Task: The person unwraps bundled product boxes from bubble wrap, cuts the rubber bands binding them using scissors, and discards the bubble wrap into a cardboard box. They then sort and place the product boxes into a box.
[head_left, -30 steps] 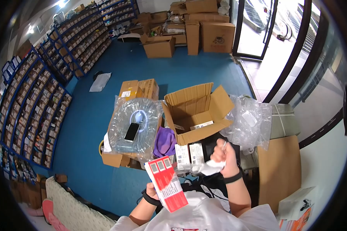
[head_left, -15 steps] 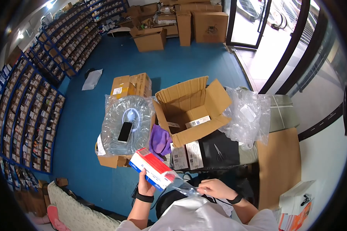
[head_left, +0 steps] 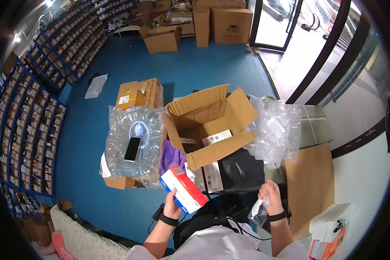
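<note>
A red, white and blue box (head_left: 185, 190) is tilted in my left hand (head_left: 172, 206), its fingers wrapped round the lower left side. My right hand (head_left: 271, 197), at the lower right, is closed on crumpled clear plastic wrap (head_left: 258, 212) that hangs below it. The open cardboard box (head_left: 212, 125) stands ahead of both hands, with small white boxes (head_left: 217, 137) inside. More white boxes (head_left: 212, 177) lie between it and me, beside a purple cloth (head_left: 171, 157). Scissors (head_left: 240, 171) rest on a black surface.
A phone (head_left: 132, 149) lies on a plastic-wrapped ring (head_left: 136, 125) at the left. Bubble wrap (head_left: 275, 125) is right of the open box. Stocked shelves (head_left: 26, 138) line the left; cartons (head_left: 232, 27) stand at the back by a glass door.
My right hand has pulled away to the right with the plastic wrap, which is now apart from the box. My left hand has turned the box and moved slightly right. The view has shifted.
</note>
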`<state>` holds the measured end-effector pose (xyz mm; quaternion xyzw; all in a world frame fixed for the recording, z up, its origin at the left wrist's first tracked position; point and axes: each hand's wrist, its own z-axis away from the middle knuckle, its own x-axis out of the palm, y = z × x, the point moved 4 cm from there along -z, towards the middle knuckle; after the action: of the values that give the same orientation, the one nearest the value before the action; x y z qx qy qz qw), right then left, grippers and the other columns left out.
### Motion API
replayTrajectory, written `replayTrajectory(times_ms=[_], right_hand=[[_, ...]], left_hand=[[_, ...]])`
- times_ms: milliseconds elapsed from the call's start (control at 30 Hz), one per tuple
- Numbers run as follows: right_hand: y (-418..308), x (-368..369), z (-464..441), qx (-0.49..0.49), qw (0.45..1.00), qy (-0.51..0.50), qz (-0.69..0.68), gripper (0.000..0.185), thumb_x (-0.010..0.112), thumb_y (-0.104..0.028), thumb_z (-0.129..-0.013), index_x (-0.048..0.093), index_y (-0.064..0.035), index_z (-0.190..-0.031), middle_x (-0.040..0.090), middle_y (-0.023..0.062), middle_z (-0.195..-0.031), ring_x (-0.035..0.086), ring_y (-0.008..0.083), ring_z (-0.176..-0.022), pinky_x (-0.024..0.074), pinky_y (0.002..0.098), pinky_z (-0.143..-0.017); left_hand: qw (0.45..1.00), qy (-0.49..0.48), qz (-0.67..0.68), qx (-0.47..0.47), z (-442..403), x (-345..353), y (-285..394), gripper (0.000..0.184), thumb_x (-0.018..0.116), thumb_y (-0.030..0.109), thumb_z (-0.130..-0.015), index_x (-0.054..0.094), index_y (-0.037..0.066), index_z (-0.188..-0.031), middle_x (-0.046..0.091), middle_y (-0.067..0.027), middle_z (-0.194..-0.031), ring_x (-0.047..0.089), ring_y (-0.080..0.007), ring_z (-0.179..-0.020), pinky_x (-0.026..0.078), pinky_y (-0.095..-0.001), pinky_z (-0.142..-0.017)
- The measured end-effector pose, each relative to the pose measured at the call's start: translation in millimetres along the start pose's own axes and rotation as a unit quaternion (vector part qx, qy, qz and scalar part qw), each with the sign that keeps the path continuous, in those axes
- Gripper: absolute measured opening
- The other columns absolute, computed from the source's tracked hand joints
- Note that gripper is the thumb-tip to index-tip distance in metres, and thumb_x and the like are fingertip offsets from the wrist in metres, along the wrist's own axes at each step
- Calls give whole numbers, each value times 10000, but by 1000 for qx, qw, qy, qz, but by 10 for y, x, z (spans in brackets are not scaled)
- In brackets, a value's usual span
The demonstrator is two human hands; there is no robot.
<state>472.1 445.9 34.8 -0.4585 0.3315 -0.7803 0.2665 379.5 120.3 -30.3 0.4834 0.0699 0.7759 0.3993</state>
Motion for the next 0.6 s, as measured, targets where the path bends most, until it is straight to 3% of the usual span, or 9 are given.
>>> replayTrajectory(times_ms=[67,167,200,300,367,467,567,600], right_hand=[[224,-163,-143,72,993,63,68,219,608,-46,-822,418,-136,-882,398,-49,-584,385,50,-448,318,202,-416],[512,-327,-323,64,987,89,115,209,634,-65,-807,470,-131,-917,448,-29,-659,437,57,-527,342,207,-439],[555,-343,-356,63,984,112,123,203,638,-69,-803,499,-120,-943,467,-26,-712,461,57,-595,357,211,-469],[608,-298,-448,51,992,75,90,197,631,-67,-805,533,-83,-975,494,-25,-755,476,63,-639,376,212,-548],[575,-321,-476,33,992,77,96,196,608,-24,-802,540,-55,-983,504,-18,-766,489,67,-674,388,212,-585],[303,-371,-488,-23,984,138,112,229,568,18,-788,542,-55,-1003,501,-20,-769,487,66,-661,392,209,-584],[-38,-575,-502,-72,957,188,208,228,577,-8,-804,537,-57,-1023,525,-12,-835,497,65,-708,408,215,-605],[-256,-647,-597,-143,940,201,237,219,575,-19,-814,537,-60,-1025,527,-15,-840,496,64,-714,405,211,-604]], left_hand=[[1000,9,-18,-15,-265,-94,-178,346,506,157,-897,444,62,-1224,576,-72,-1133,582,-221,-1020,476,-371,-879],[999,36,-34,-23,-624,-203,-389,321,514,171,-911,443,66,-1205,572,-62,-1113,585,-191,-980,486,-343,-835],[997,20,-76,23,-739,-211,-429,296,520,170,-913,456,62,-1181,571,-54,-1093,574,-172,-973,484,-327,-819],[995,48,-77,48,-1008,-278,-560,281,518,142,-914,457,56,-1175,568,-44,-1084,563,-155,-970,474,-310,-819],[969,59,-185,155,-1217,-420,-663,379,555,136,-900,418,24,-1235,527,-76,-1129,500,-165,-1042,397,-294,-909],[901,207,-303,232,-1297,-654,-763,569,613,150,-865,324,10,-1335,426,-108,-1245,415,-206,-1140,355,-307,-953],[922,174,-275,212,-1122,-300,-717,554,593,135,-873,320,16,-1340,460,-97,-1211,449,-189,-1107,358,-300,-946],[932,125,-278,198,-1047,-331,-650,531,552,153,-899,308,21,-1352,465,-98,-1223,459,-188,-1108,351,-300,-955]])
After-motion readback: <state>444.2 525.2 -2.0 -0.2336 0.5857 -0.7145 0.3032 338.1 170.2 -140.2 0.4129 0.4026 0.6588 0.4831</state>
